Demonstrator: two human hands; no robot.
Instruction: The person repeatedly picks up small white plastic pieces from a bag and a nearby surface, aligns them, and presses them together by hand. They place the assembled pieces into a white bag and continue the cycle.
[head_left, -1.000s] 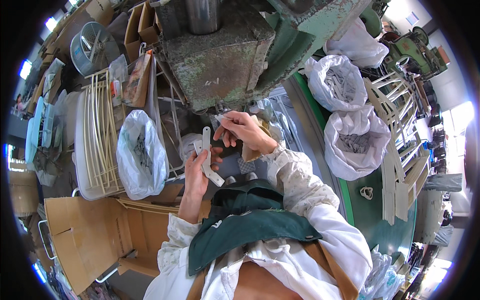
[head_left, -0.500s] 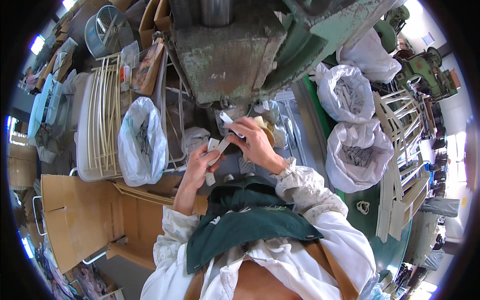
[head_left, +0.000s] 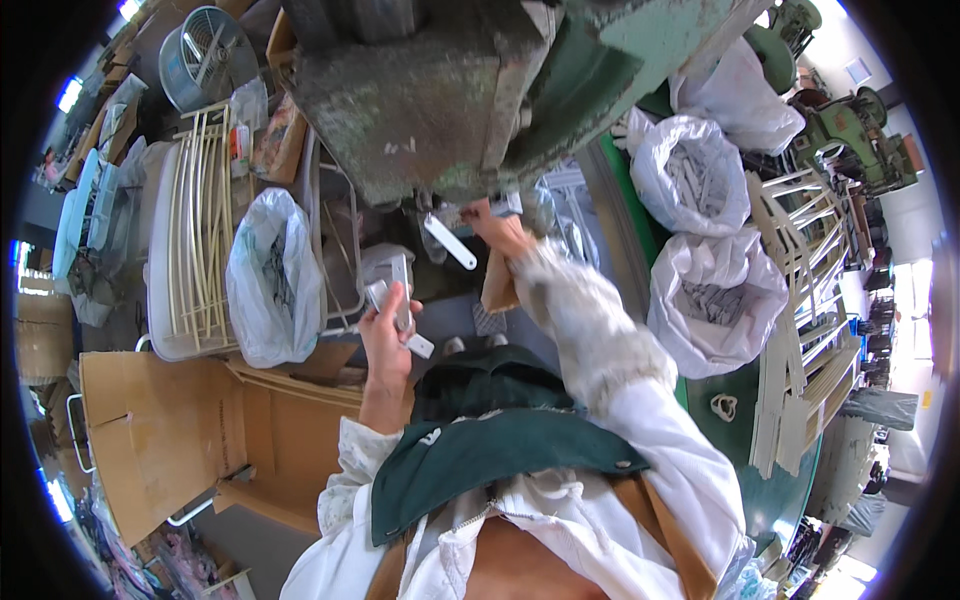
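Observation:
My left hand (head_left: 386,335), in front of the machine, is closed round several short pale flat strips (head_left: 402,285); their ends stick out above and below the fingers. My right hand (head_left: 496,228) reaches forward beneath the press head (head_left: 420,120), fingers drawn together. What they hold, if anything, is too small and blurred to make out. Left of the right hand, a white flat strip with rounded ends and small holes (head_left: 450,243) slants at the machine's working area; whether it rests on something there I cannot tell.
White sacks of grey-white pieces stand left (head_left: 270,280) and right (head_left: 715,290). An opened cardboard box (head_left: 165,430) lies at lower left. Long pale strips fill a plastic bin (head_left: 200,345) at left and are stacked at right (head_left: 790,420). Behind is a round metal fan (head_left: 208,60).
My right hand has left the strips by my left hand and moved forward under the press head. My left hand has drawn slightly left and back, keeping its strips. The view has shifted slightly.

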